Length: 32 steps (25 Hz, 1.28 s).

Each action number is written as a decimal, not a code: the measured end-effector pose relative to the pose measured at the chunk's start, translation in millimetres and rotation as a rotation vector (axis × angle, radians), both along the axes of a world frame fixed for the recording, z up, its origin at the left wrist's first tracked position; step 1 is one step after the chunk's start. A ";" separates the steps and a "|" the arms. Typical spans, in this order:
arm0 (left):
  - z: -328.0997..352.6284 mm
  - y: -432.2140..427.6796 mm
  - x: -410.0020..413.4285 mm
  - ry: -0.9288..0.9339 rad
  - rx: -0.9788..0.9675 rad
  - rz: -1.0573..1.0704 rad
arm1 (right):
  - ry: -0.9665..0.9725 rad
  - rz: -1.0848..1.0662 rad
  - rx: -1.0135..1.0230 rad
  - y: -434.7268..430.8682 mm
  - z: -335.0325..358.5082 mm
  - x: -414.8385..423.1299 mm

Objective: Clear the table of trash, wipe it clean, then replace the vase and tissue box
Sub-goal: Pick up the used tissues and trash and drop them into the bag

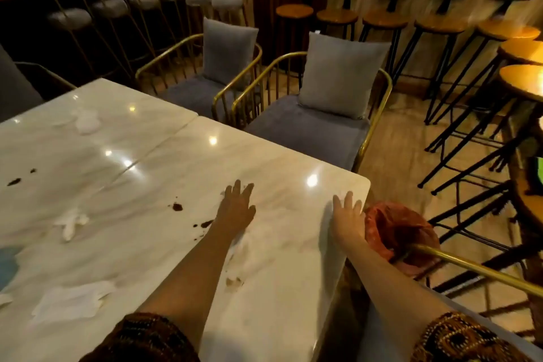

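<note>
Both hands are laid flat on the white marble worktop (279, 258), fingers spread wide and holding nothing. The left hand (236, 209) rests near dark brown spills (177, 207); the right hand (346, 219) lies at the right edge, just beside a red bag (390, 229) hanging below. Crumpled tissues (70, 222) and a flat napkin (70, 301) are scattered at near left.
</note>
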State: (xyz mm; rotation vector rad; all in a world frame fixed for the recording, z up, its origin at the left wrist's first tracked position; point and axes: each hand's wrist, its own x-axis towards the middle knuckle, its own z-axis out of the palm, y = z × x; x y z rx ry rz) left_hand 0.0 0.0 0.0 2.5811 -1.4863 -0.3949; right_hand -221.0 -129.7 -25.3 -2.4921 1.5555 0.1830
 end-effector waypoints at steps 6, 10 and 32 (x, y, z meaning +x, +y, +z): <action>-36.6 -46.6 28.5 -0.094 -0.131 0.086 | -0.136 0.088 -0.070 -23.0 -24.2 14.1; -46.7 -35.5 36.7 0.017 -0.167 0.245 | -0.238 0.101 -0.074 -31.3 -28.4 33.6; -35.5 306.5 90.1 0.189 -0.245 0.833 | -0.393 1.022 0.202 235.3 3.9 376.7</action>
